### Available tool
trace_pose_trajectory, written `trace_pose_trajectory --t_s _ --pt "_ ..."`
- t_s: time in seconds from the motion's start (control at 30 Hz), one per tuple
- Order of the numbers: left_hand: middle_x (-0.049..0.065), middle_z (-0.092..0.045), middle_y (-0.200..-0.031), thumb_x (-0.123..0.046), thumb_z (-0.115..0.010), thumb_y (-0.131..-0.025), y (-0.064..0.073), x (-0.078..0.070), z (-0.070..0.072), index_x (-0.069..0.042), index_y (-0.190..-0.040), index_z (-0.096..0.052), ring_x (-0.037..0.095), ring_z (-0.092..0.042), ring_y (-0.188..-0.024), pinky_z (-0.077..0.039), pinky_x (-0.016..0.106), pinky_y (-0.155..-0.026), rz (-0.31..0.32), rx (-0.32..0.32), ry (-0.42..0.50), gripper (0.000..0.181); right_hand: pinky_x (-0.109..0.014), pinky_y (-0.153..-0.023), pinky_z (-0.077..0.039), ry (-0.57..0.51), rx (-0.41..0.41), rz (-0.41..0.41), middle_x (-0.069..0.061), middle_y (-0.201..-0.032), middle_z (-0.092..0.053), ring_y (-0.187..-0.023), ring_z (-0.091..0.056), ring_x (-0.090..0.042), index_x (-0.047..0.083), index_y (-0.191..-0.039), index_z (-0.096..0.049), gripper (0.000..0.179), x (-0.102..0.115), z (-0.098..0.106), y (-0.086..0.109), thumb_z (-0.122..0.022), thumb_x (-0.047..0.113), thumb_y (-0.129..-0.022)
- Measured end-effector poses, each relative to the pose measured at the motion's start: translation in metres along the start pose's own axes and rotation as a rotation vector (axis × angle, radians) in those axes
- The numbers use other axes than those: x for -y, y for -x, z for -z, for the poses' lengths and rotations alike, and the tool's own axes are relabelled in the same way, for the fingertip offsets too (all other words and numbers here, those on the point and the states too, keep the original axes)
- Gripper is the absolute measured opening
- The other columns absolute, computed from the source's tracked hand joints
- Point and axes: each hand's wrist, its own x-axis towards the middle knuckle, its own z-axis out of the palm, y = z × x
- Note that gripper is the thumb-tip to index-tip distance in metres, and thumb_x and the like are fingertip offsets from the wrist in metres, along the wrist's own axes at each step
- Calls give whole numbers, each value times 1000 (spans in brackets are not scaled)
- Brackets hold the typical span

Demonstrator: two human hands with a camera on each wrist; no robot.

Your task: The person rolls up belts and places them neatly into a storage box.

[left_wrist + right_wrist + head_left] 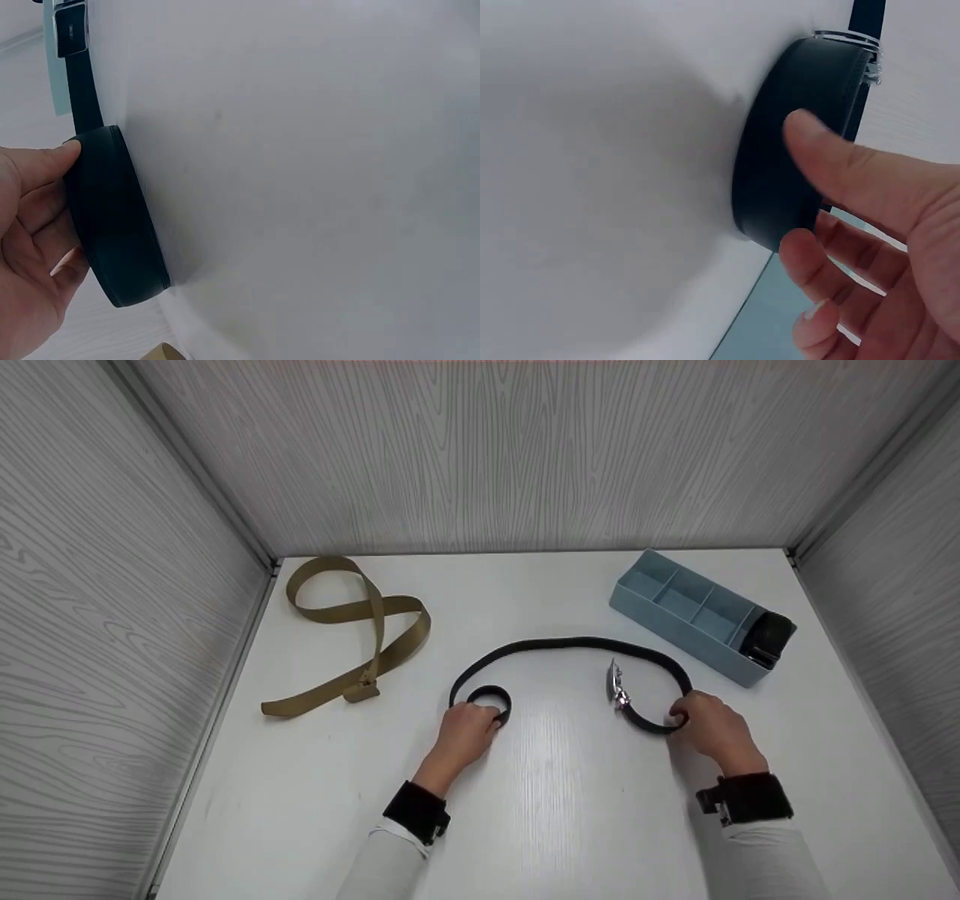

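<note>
On the near side of the blue tray (675, 630), a black belt (577, 643) stands on edge; the left hand (463, 733) pinches its coiled end, the right hand (716, 726), fingers curled, loosely grips it near the buckle (615, 684); light, even tension should prevent kinks

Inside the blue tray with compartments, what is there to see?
In the blue tray, a black item sits in the right-hand end compartment; the floor beneath it is hidden.

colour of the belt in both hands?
Black; the belt shows best in the head view, most of its length visible.
</note>
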Motion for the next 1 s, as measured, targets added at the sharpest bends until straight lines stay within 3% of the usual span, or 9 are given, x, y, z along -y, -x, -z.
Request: trace_pose_trajectory --t_s 0.13,0.27,0.5,0.6,0.7,1.0 --pt "4 -67 -69 -15 -73 -87 -2 -5 -2 -11 -70 -64 25 -65 -67 -48 39 -63 3 -8 -19 19 -51 -78 -49 43 -75 115 -20 -103 -59 -96 -59 -38 -7 -107 -67 32 23 -6 -4 -76 -1 -76" --pt "4 -66 -67 -15 -73 -87 -3 -9 -4 -11 -68 -62 25 -65 -66 -48 39 -63 3 -24 -35 22 -47 -82 -50 45 -137 256 -16 -105 -58 -99 -58 -33 -3 -108 -67 30 57 -24 -12 -78 6 -81" --pt "5 -68 -69 -17 -73 -86 -4 -11 -6 -11 -71 -65 26 -65 -68 -49 40 -65 15 -24 -47 18 -38 -81 -52 38 -65 483 -8 -108 -61 -98 -62 -23 6 -119 -65 32 117 -62 -28 -72 12 -89" --pt "4 -68 -70 -18 -74 -86 -4 -12 -5 -12 -71 -66 26 -65 -68 -49 40 -64 17 -14 -63 17 -38 -78 -52 54 -47 537 -7 -109 -63 -95 -63 -22 9 -129 -61 40 135 -74 -38 -71 12 -90" --pt "5 -68 -71 -18 -74 -86 -5 -13 -3 -13 -72 -68 27 -65 -67 -49 40 -63 17 1 -71 16 -38 -80 -52 -3 -28 572 -9 -110 -63 -97 -63 -24 7 -131 -59 42 144 -83 -48 -69 9 -91" --pt "3 -68 -71 -16 -72 -87 -6 -13 -3 -12 -75 -71 26 -65 -67 -50 40 -63 40 17 -34 13 -34 -88 -49 -274 62 628 -10 -111 -65 -103 -62 -22 5 -115 -67 25 153 -99 -69 -68 1 -90"
